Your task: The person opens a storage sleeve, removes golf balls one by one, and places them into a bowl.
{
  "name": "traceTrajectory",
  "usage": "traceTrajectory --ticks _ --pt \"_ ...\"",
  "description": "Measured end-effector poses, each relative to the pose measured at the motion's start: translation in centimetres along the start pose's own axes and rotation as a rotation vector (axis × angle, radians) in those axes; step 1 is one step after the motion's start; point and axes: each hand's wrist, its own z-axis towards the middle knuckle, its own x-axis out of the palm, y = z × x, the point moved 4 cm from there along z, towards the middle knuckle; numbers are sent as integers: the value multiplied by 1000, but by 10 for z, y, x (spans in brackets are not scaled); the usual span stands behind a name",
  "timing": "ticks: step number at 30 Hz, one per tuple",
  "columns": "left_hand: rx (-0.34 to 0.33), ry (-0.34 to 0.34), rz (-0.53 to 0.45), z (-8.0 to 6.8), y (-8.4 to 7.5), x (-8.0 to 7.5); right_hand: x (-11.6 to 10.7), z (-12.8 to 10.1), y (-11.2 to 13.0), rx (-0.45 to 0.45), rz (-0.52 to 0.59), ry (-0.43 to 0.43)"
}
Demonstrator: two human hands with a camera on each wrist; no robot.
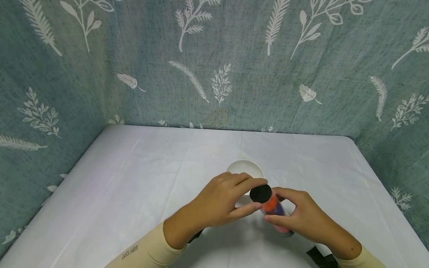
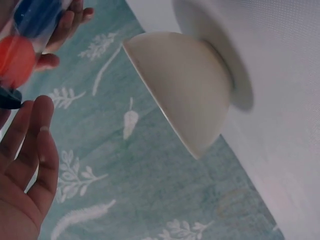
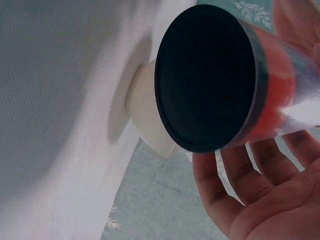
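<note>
Teal cloth [image 1: 151,59], printed with white leaves, surrounds the white-covered bench [image 1: 151,178] we look down on. Cream sleeves [image 1: 152,249] enter from 7 and 4 o'clock. We see the left hand [image 1: 221,199] near 6 o'clock and the right hand [image 1: 299,214] near 4, both occupied. At the left hand's 1 o'clock, partly hidden by it, the white bowl [image 1: 246,168] stands upright. At the bowl's 5 o'clock, between both hands, we find the clear container [image 1: 277,210], tilted and lifted off the surface, its side gripped by the right hand; its blurred orange, purple and pink contents are probably balls. Its black lid [image 1: 260,193], toward 11 o'clock, is pinched by left thumb and forefinger.
</note>
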Motion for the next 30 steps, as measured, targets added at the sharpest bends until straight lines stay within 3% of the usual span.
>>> traceTrajectory --ticks 12,18,23,30 --pt "-13 79 -37 -1 1 6 4 0 1 28 71 103" --pt "-26 95 -44 -1 3 6 6 -1 -2 47 -14 131" --pt "-57 119 -52 -2 6 7 6 -1 -3 66 -70 96" --pt "-82 132 -49 -2 9 9 1 1 -3 72 -115 -37"
